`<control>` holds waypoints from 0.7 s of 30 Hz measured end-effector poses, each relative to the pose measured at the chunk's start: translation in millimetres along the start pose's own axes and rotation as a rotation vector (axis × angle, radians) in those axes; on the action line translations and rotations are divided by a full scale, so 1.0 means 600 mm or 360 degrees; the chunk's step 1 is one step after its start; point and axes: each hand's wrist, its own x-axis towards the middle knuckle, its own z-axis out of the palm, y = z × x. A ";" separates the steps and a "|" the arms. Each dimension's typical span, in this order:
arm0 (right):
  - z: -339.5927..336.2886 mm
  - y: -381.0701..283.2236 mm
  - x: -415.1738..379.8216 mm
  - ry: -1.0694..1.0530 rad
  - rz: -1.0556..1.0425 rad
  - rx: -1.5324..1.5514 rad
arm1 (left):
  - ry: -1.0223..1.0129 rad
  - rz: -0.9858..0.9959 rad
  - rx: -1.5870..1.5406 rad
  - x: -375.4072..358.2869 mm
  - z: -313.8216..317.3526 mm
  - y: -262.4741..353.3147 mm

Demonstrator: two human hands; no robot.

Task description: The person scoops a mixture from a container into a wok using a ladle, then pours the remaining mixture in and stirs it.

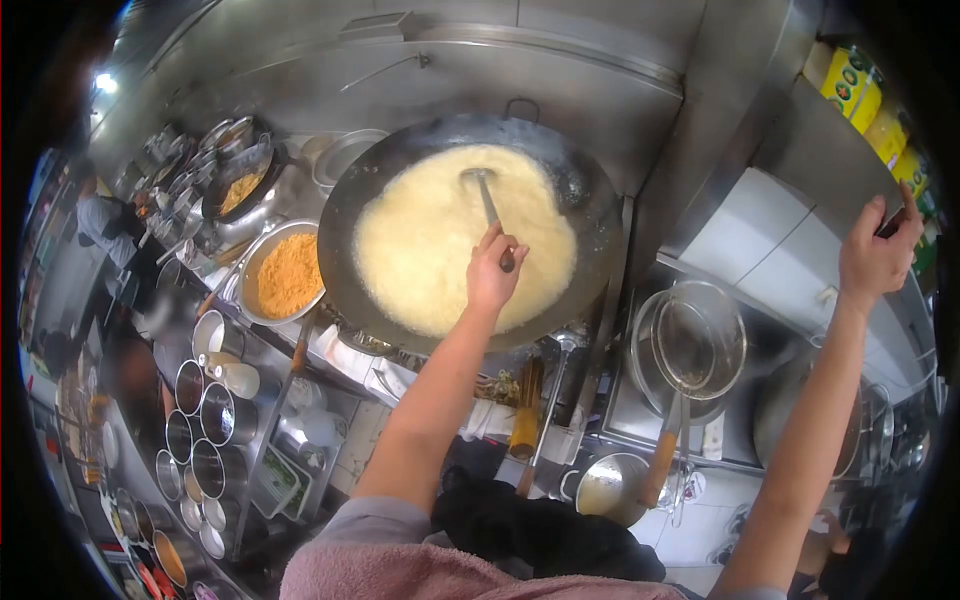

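My left hand [494, 268] is closed around the handle of a metal ladle [484, 192]. The ladle's head rests in pale yellow, foamy liquid [430, 250] that fills much of a large dark wok [345, 210]. Out at the right, my right hand [878, 248] is raised near the steel wall and yellow packages [855, 90]. Its fingers are bent, with the index finger pointing up, and a small dark thing shows between them, too small to name. Left of the wok stands a metal bowl of orange crumbly food [288, 275].
Round strainers [698, 338] with a wooden handle lie right of the wok. Below them is a pot [612, 488] of liquid. Several metal containers [225, 412] stand at the lower left. A person [105, 225] stands at the far left.
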 end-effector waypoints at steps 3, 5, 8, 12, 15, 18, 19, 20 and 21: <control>-0.003 -0.013 0.000 0.0101 -0.0084 0.0135 | -0.0083 0.0067 0.0351 -0.002 -0.019 -0.007; -0.001 -0.009 0.001 0.0111 -0.0113 0.0137 | -0.0150 0.0036 0.0503 0.001 -0.042 0.005; -0.005 -0.009 0.002 0.0084 -0.0115 0.0162 | -0.0161 -0.0029 0.0559 0.000 -0.083 0.025; -0.012 -0.015 0.005 -0.0063 -0.0007 0.0184 | -0.0169 -0.0211 0.0377 -0.021 -0.130 0.028; -0.015 -0.016 0.006 0.0006 -0.0117 0.0231 | -0.0179 -0.0267 0.0319 -0.059 -0.166 0.049; -0.020 -0.016 0.005 -0.0025 -0.0116 0.0342 | -0.0147 -0.0271 0.0197 -0.099 -0.194 0.063; -0.020 -0.016 0.005 -0.0021 -0.0111 0.0358 | -0.0118 -0.0226 0.0120 -0.111 -0.201 0.066; -0.021 -0.015 0.006 -0.0005 -0.0157 0.0412 | -0.0106 -0.0223 0.0129 -0.123 -0.207 0.070; -0.022 -0.015 0.007 0.0010 -0.0203 0.0464 | -0.0059 -0.0213 0.0122 -0.135 -0.212 0.074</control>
